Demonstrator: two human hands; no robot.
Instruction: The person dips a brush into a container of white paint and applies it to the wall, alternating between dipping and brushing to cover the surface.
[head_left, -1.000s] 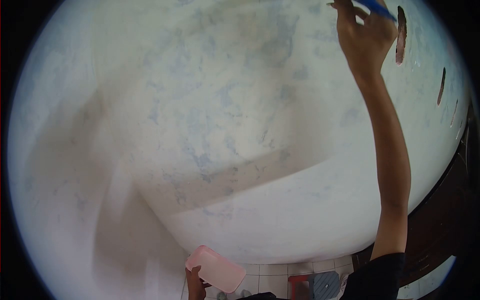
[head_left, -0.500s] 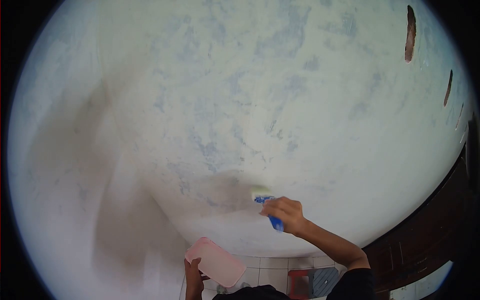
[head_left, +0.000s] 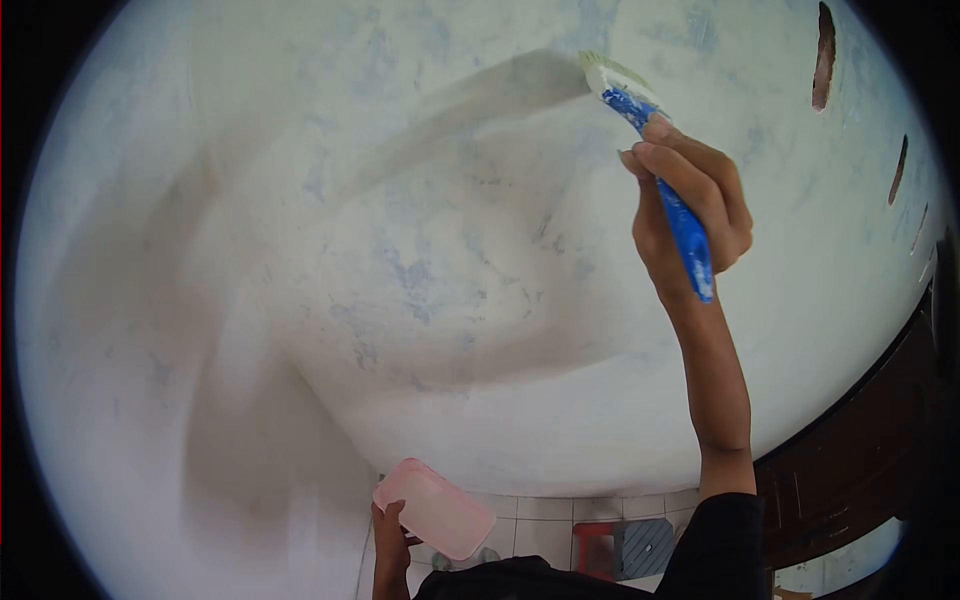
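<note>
Patchy pale wall [head_left: 400,220], brush [head_left: 628,100] held high against it.
Head view: right hand [head_left: 715,195] fingers clamped round the blue handle, bristles touching the wall. Left hand [head_left: 388,545] fingers grip a pink tray [head_left: 435,508] low down. The tilted tray could spill, and the brush may drip.
</note>
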